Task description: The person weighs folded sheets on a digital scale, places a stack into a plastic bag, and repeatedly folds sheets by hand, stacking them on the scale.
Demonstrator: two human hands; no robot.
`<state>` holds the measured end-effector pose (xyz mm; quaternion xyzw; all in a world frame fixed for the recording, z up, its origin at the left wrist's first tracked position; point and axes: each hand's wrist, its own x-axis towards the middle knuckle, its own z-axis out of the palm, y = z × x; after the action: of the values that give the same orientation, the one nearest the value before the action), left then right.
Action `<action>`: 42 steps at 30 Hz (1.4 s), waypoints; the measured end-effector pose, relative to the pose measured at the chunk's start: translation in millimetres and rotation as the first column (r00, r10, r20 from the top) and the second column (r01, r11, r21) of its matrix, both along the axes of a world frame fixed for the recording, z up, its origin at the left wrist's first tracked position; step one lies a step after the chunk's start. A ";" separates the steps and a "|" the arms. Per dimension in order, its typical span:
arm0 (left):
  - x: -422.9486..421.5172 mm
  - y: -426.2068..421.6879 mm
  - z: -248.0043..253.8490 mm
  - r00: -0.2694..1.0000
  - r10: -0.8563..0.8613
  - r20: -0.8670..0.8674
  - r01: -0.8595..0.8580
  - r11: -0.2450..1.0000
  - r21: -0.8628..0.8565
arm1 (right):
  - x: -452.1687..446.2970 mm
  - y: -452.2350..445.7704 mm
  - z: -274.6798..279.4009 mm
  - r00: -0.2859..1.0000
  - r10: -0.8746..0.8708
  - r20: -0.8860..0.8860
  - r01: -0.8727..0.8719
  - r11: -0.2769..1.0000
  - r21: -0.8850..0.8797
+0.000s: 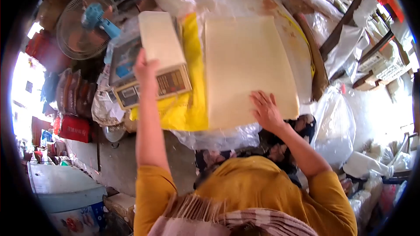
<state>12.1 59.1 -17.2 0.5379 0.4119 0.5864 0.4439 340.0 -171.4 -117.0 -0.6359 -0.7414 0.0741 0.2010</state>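
Note:
My left hand [145,66] is at the left edge of a narrow cream sheet [162,39]. Its thumb lies over the sheet and the fingers are at the edge, partly hidden. This sheet rests on a flat box [170,81] with a dark and gold printed side. On a large cream sheet [245,61], my right hand [266,111] lies palm down near the lower right corner, fingers stretched out. Yellow plastic [195,65] shows between the two sheets and under the box.
A fan [85,26] with a blue hub stands at the back left. Clear plastic [218,137] hangs over the worktable's near edge. To the right is a clear plastic bag [334,122], with cartons [380,65] beyond. A red bag [74,129] is at the left.

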 end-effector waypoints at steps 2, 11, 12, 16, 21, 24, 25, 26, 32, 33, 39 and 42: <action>-28.6 21.2 5.9 0.983 0.054 -0.173 -0.097 0.962 -0.255 | -0.5 2.2 9.1 1.000 0.017 -0.013 -0.018 0.999 -0.044; 30.2 -100.3 -49.6 0.714 0.463 -0.526 -0.140 0.830 0.540 | -65.1 21.7 33.3 0.902 0.373 0.217 -0.366 0.928 -0.074; 37.0 -112.6 -57.5 0.759 0.407 -0.507 -0.116 0.852 0.510 | -72.2 24.7 35.2 0.879 0.392 0.272 -0.378 0.920 -0.105; 49.4 -145.7 -73.9 0.730 0.366 -0.577 -0.081 0.885 0.459 | -87.7 27.4 33.5 0.821 0.432 0.372 -0.421 0.900 -0.115; 58.3 -166.4 -88.1 0.763 0.235 -0.603 0.002 0.931 0.366 | -73.0 45.0 33.1 0.980 0.198 0.001 -0.194 0.961 -0.196; 65.8 -169.5 -93.8 0.725 -0.183 -0.664 0.322 0.942 0.091 | -17.0 50.1 62.5 0.731 -0.364 -0.577 0.197 0.922 -0.333; 75.2 -168.5 -95.2 0.708 -0.190 -0.681 0.355 0.928 0.110 | -11.5 46.1 58.7 0.761 -0.250 -0.599 0.123 0.961 -0.246; 89.2 -166.3 -96.1 0.690 -0.195 -0.697 0.389 0.912 0.130 | -9.0 39.8 49.8 0.782 -0.133 -0.609 0.047 0.987 -0.156; 144.4 -159.3 -115.3 0.512 -0.010 -0.859 0.309 0.935 0.173 | -23.7 23.2 10.7 0.997 0.030 0.069 -0.023 0.995 -0.096; 145.1 -159.3 -120.9 0.467 0.014 -0.884 0.305 0.936 0.176 | -16.4 30.2 4.6 0.997 0.021 0.074 -0.006 0.981 -0.195; 148.1 -162.5 -117.6 0.327 0.061 -0.943 0.305 0.938 0.166 | 63.0 96.6 157.4 0.980 -0.104 -0.172 0.159 0.923 0.351; 147.8 -161.5 -118.2 0.331 0.049 -0.942 0.304 0.940 0.156 | 48.1 70.7 239.6 0.974 -0.225 -0.013 0.206 0.863 0.461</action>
<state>159.9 -102.4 -135.5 0.8680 0.4512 0.1897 0.0833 388.1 -100.7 122.6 -0.6504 -0.6661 -0.1394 0.3374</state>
